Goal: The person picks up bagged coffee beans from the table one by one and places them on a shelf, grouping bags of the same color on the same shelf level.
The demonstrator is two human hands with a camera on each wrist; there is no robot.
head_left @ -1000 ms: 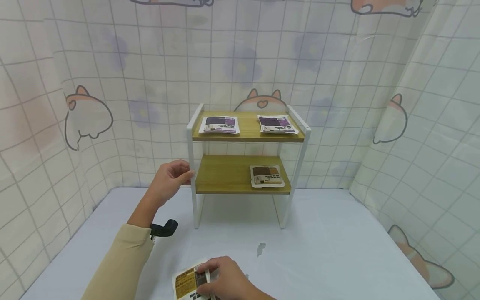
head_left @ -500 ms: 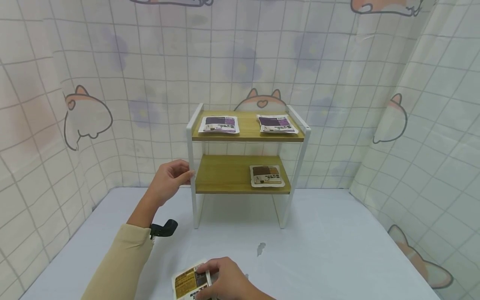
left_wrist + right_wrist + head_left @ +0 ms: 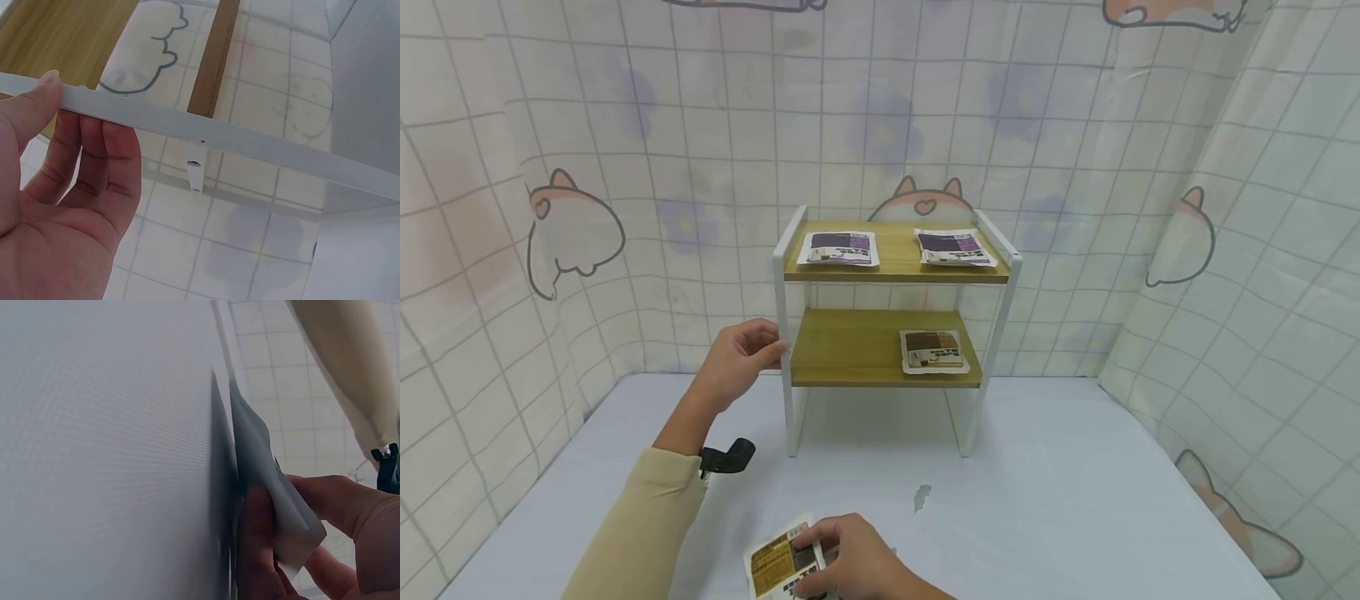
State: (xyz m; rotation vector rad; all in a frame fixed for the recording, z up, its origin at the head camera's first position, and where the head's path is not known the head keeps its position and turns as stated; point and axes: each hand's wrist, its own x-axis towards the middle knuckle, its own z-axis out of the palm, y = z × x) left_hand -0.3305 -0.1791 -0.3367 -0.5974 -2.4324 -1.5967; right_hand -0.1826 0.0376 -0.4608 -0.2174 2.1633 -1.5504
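Note:
My left hand (image 3: 737, 362) pinches the white left post (image 3: 150, 122) of a small two-tier shelf rack (image 3: 880, 382), thumb on one side and fingers on the other. Near the bottom of the head view, my right hand (image 3: 857, 560) holds a flat packet (image 3: 775, 567) with a yellow and brown print. In the right wrist view the packet (image 3: 275, 481) is gripped between thumb and fingers, tilted just off the white surface. On the lower board lies a brown-printed packet (image 3: 934, 352) at the right. Purple-printed packets lie at the left (image 3: 838, 248) and right of the top board.
The rack stands on a white-covered table (image 3: 1045, 492), which has a small grey mark (image 3: 922, 497). A white grid-patterned curtain (image 3: 700, 167) with corgi drawings encloses the back and both sides. A black wrist strap (image 3: 728, 457) sits on my left wrist.
The packet and my right hand shift very slightly at the table's front. My left hand keeps the same hold on the rack post.

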